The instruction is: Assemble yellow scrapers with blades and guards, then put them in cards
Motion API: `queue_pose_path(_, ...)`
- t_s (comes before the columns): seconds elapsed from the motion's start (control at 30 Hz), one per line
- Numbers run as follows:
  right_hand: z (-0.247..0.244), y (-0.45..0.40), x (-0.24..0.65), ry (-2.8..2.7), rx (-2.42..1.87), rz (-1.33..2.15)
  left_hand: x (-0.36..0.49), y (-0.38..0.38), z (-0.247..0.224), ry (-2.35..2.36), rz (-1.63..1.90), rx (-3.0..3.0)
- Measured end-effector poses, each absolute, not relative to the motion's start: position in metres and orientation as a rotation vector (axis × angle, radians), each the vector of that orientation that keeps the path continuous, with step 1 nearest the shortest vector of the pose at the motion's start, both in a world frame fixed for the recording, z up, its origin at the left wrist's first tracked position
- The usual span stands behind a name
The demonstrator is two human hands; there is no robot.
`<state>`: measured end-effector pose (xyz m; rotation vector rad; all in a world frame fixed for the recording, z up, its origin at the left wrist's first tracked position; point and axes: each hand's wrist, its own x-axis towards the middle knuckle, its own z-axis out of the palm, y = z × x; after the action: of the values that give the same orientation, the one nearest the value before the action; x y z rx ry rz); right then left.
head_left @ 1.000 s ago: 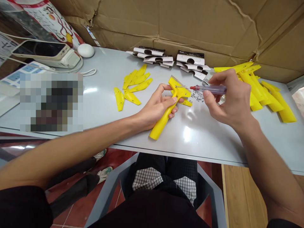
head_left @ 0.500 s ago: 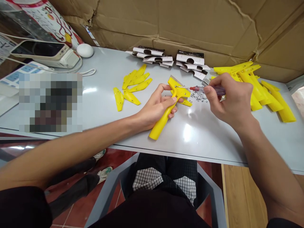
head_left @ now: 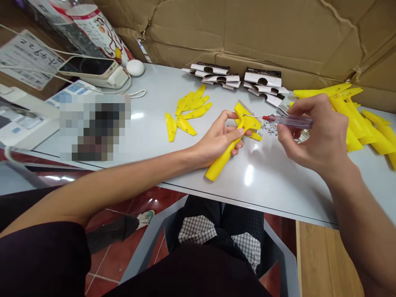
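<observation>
Trousers [head_left: 198, 229] with checked patches fill the near middle, framed by a grey chair [head_left: 283, 251]; to the left, another person's shoe [head_left: 145, 218] rests on the red tiled floor [head_left: 108, 264]. Beyond the knees runs the pale, glossy worktop [head_left: 272, 181]. Above its front part, a yellow T-shaped tool [head_left: 224, 159] slants, its round handle towards the person and its wide head pointing away. The left hand [head_left: 216, 142] has its fingers closed round the neck of that tool, thumb on top. From the right, the right hand [head_left: 324, 136] pinches the clear handle of a screwdriver [head_left: 293, 121] between thumb and fingers, the shaft lying nearly level with its tip at a screw in the head.

Just past the shaft, small metal nuts [head_left: 269, 128] lie scattered. Farther left, flat yellow pieces [head_left: 194, 105] with holes are spread out; to the right, more yellow handles [head_left: 352, 111] are piled together. Behind these sit folded black-and-white cards [head_left: 266, 78] in two stacks. A phone [head_left: 86, 66] and a white egg-shaped object [head_left: 135, 67] lie far left, and brown cardboard [head_left: 192, 24] stands along the back.
</observation>
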<state>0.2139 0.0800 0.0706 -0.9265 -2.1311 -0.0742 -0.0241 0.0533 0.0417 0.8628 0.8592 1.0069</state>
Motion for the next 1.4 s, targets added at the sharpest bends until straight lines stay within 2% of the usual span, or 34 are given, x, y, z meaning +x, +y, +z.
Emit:
queue_pose_path(0.3, 0.073, 0.085, 0.210, -2.070, -0.896, -0.264, -0.024, 0.053, 0.042, 0.868, 1.008, 0.860)
queue_pose_path(0.5, 0.072, 0.082, 0.210, -2.084, -0.902, -0.128, -0.024, 0.052, 0.043, 0.867, 1.005, 0.865)
queue_pose_path(0.77, 0.078, 0.083, 0.208, -2.107, -0.702, -0.157, -0.024, 0.052, 0.044, 0.871, 0.990, 0.868)
queue_pose_path(1.0, 0.078, 0.080, 0.210, -2.204, -0.715, -0.096, -0.025, 0.050, 0.049, 0.892, 0.982, 0.860)
queue_pose_path(1.13, 0.079, 0.081, 0.208, -2.171, -0.690, -0.188, -0.024, 0.050, 0.050, 0.895, 0.973, 0.837)
queue_pose_path(1.23, 0.077, 0.081, 0.208, -2.122, -0.738, -0.257, -0.024, 0.050, 0.051, 0.897, 0.976, 0.817)
queue_pose_path(1.4, 0.079, 0.074, 0.211, -2.216, -0.889, -0.111, -0.023, 0.050, 0.050, 0.910, 0.983, 0.818)
